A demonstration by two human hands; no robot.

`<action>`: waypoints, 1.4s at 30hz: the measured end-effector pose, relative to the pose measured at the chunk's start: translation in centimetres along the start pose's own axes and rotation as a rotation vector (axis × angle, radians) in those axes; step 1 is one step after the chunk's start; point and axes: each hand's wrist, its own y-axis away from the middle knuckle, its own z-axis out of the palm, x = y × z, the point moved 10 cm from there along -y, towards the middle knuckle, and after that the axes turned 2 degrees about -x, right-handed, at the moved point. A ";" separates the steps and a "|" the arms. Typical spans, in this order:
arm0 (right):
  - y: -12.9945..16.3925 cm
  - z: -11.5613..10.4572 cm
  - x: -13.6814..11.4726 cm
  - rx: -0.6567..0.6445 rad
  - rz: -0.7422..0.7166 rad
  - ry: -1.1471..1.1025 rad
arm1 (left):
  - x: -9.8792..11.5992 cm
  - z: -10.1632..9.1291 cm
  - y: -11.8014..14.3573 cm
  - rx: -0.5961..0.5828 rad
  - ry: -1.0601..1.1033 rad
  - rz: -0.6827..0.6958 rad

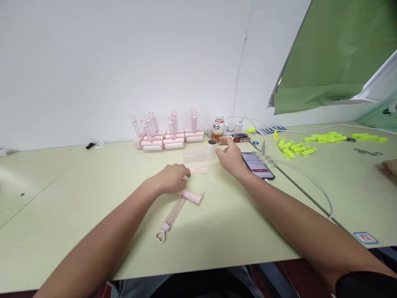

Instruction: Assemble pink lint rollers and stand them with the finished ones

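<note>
- The right hand [228, 156] pinched a small white roll [212, 149] with a dark core, thumb and forefinger closed on its side; the roll stood on the table [77, 198] just beyond a clear cover [194, 156]
- The left hand [171, 178] lay curled, fingers pressed together, tips just short of two pink caps [198, 170]; whether it touched them could not be told
- A pink handle [178, 209] with a heart end lay just under the left wrist
- To do this well, I judged, the roll wanted a light, square pinch; squeezing might dent it
- Farther from the fingers stood finished pink rollers [169, 134], a phone [258, 164]; a bottle [218, 128] bore print too small to read
</note>
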 end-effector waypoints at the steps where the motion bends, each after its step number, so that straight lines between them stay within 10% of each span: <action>1: 0.7 0.1 -0.7 -0.023 -0.012 -0.061 | 0.6 0.6 1.1 -0.057 0.010 0.057; 8: 5.9 1.3 -4.2 -0.253 -0.011 -0.300 | 0.5 0.7 4.2 -0.058 0.158 0.101; 16: 13.6 7.8 -3.7 -1.028 0.194 -0.209 | -1.9 -1.7 4.6 0.348 0.502 -0.121; 24: 13.7 6.9 -7.1 -1.182 -0.224 -0.288 | 1.6 2.2 4.6 -0.215 1.270 0.169; 31: 14.5 8.0 -5.5 -1.238 -0.104 -0.268 | 2.2 3.9 3.4 -0.098 1.494 0.220; 37: 16.9 8.0 -4.2 -1.603 0.220 -0.401 | 4.2 4.5 3.7 -0.166 1.646 0.319; 42: 17.5 5.9 -4.3 -1.831 0.101 -0.299 | 2.6 1.5 5.3 -0.061 1.624 0.365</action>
